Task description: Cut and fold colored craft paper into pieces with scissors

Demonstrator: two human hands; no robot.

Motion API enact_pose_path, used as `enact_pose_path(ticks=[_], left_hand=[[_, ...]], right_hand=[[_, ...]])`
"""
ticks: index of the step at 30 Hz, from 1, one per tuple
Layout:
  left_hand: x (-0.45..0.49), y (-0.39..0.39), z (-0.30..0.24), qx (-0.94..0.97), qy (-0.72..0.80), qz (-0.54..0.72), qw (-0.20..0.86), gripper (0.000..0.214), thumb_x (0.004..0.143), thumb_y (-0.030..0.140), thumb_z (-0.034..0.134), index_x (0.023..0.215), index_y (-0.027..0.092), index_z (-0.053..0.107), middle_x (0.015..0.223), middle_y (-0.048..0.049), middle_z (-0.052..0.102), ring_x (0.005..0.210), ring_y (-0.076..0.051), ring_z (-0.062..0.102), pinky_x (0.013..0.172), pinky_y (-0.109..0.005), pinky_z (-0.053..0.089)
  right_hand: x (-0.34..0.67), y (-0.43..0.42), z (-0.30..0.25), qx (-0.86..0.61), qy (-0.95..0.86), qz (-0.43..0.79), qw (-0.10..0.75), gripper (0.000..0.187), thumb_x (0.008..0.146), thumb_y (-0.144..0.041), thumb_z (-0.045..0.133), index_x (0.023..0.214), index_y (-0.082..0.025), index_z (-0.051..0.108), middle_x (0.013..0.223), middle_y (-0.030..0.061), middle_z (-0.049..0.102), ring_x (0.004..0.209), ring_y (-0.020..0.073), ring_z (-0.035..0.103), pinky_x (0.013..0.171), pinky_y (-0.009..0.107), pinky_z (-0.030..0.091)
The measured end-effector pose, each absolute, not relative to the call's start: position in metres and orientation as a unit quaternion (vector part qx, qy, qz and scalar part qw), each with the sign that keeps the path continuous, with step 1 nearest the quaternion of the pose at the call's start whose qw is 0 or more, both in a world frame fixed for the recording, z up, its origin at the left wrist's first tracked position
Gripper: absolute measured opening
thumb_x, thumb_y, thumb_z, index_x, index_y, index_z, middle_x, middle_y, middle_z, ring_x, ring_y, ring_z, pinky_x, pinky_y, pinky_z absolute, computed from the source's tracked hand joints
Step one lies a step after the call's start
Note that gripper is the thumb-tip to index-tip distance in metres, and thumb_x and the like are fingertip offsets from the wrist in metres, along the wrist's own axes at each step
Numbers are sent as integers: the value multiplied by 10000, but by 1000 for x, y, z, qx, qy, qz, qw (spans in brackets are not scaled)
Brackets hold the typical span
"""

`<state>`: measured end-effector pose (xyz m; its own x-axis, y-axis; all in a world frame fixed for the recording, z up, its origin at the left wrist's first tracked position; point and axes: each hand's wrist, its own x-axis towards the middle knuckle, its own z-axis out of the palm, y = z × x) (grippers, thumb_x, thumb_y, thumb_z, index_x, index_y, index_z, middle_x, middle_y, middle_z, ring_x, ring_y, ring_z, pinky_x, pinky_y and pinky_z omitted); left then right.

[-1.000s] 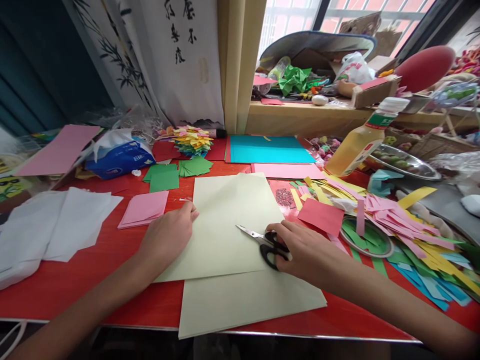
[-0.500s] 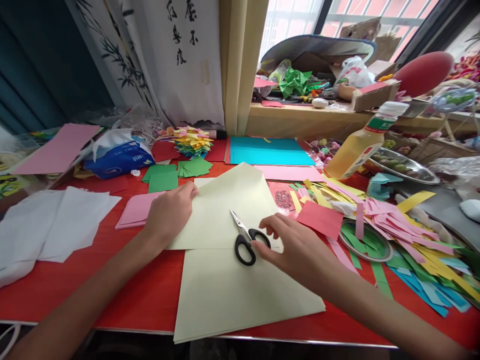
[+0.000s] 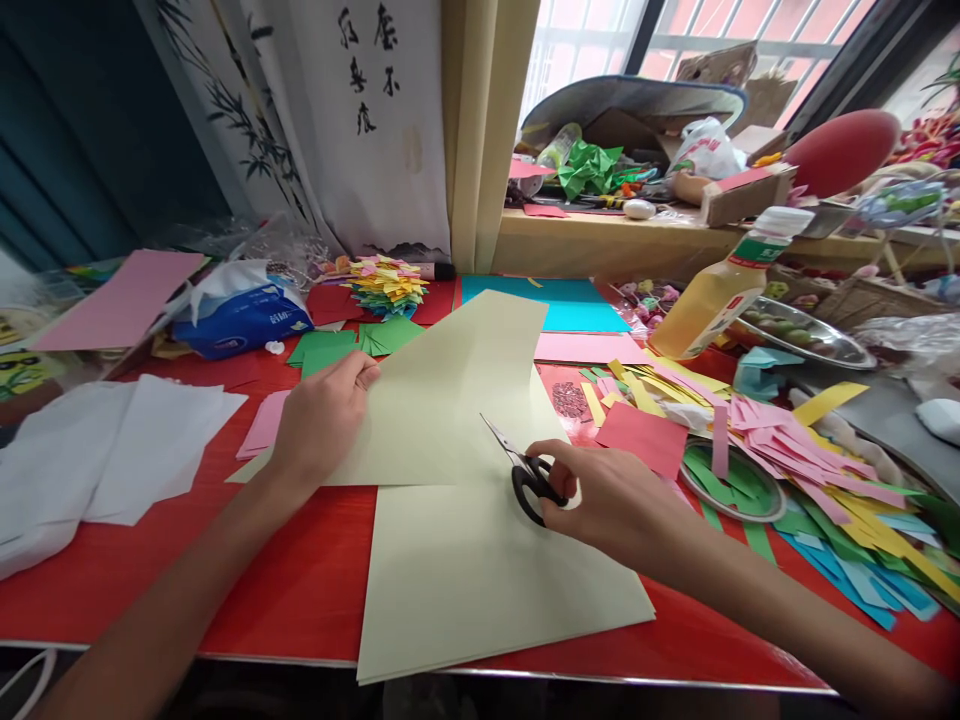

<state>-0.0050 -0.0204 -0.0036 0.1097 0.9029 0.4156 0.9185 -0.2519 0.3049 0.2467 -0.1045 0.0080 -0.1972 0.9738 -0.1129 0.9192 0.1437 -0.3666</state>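
Observation:
My left hand (image 3: 322, 420) is closed on the left part of a pale yellow-green paper sheet (image 3: 442, 400), which is raised and bent at its far side. Under it, a stack of the same pale paper (image 3: 480, 590) lies near the table's front edge. In my right hand (image 3: 592, 490) is a pair of scissors (image 3: 525, 470) with black handles. My fingers are at the handle loops, and the blades point away and to the left, above the paper. The blades look closed together.
Pink squares (image 3: 262, 425) and green squares (image 3: 390, 335) lie beyond my left hand. Paper strips (image 3: 795, 445) and a round tape roll (image 3: 780, 505) crowd the right side. A juice bottle (image 3: 720, 300) stands behind them. White sheets (image 3: 157, 450) are at the left.
My right hand has taken hold of the scissors and shifted them to the right. The left hand has pulled the top sheet leftward, and its far corner has risen.

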Motion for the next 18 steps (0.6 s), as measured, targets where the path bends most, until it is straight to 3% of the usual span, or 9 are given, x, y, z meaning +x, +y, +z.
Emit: enact_pose_path(ticks=[4,7,11,14,18], left_hand=[[-6,-21,1,-710,-640,-291,-39,232,858,358,317,826,219,499,622,18,465,561,-130,424,525,-232,279],[-7,-19,0,-685,-657,-298,-102,210,848,341,322,872,224,495,666,16,503,600,-137,459,531,-230,306],[-9,-15,-7,-660,-671,-273,-200,230,833,358,331,903,220,500,809,-7,587,709,-169,536,574,-242,354],[-8,-14,-12,-665,-691,-219,-178,275,836,403,313,898,207,495,804,-31,594,718,-197,543,577,-264,352],[-1,-17,-17,-686,-704,-157,-100,298,831,430,314,940,196,464,851,-71,601,765,-240,545,576,-286,343]], right_hand=[[263,-102,11,-591,-705,341,191,327,720,-253,548,1047,-255,548,750,-6,627,632,136,560,511,231,385],[266,-91,5,-553,-645,455,267,347,716,-245,564,1060,-223,534,717,1,600,679,137,552,544,230,393],[260,-70,-9,-488,-567,575,333,345,713,-250,568,1055,-219,533,734,-4,555,528,73,416,401,193,198],[254,-57,-15,-435,-520,613,405,318,699,-244,578,1014,-213,550,733,-13,526,489,56,324,384,198,142],[250,-48,-21,-406,-475,623,470,249,694,-231,591,941,-207,572,729,-6,503,540,71,375,355,179,157]])
